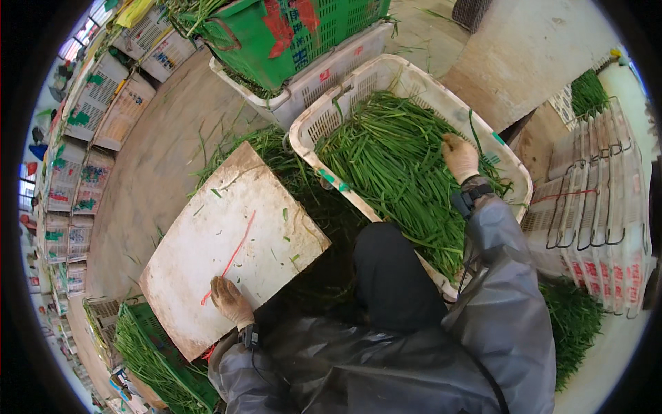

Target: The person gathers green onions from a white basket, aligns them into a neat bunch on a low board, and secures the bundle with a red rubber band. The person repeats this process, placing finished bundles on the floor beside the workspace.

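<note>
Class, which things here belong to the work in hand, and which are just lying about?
Likely in use:
right hand at green stalks
their white basket
left hand on pale board

Apparently lying about:
upper green basket
stacked white baskets, right

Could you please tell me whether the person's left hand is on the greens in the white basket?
No, the left hand is on the white board, while the right hand is at those greens.

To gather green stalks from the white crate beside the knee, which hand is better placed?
Probably the right hand: it is already at the green stalks inside the white crate. The left hand is on the white board, outside the crate.
</note>
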`<state>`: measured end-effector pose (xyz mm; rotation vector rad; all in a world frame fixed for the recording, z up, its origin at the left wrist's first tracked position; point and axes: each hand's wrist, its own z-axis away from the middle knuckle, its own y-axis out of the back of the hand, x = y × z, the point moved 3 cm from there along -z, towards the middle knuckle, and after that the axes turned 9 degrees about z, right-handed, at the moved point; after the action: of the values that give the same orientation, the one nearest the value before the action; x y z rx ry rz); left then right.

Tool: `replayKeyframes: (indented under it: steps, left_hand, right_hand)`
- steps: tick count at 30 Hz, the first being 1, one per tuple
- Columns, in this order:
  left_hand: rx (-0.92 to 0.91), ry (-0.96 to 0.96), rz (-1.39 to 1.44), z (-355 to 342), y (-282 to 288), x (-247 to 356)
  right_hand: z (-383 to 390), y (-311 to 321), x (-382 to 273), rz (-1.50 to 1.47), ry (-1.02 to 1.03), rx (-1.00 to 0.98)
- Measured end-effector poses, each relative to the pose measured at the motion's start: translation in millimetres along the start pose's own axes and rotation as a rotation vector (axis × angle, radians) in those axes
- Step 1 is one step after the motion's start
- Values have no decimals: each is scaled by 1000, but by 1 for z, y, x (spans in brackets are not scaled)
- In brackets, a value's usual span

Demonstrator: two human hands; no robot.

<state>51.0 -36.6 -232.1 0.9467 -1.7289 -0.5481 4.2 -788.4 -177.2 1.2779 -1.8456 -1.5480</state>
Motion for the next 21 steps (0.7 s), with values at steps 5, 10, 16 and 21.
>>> replayKeyframes:
  steps: [5, 10, 16, 21]
  left_hand:
    - [-19, 0, -20, -1, -1, -3]
    - [-28, 6, -48, -1, 0, -3]
    - [-10, 39, 20, 2, -3, -12]
    - [-20, 33, 19, 2, -3, -15]
  right_hand:
    - [-20, -47, -76, 170, 305, -89]
    - [-36, -88, -118, 251, 437, -304]
    - [-92, -88, -93, 187, -112, -121]
    - [-132, -97, -55, 191, -459, -313]
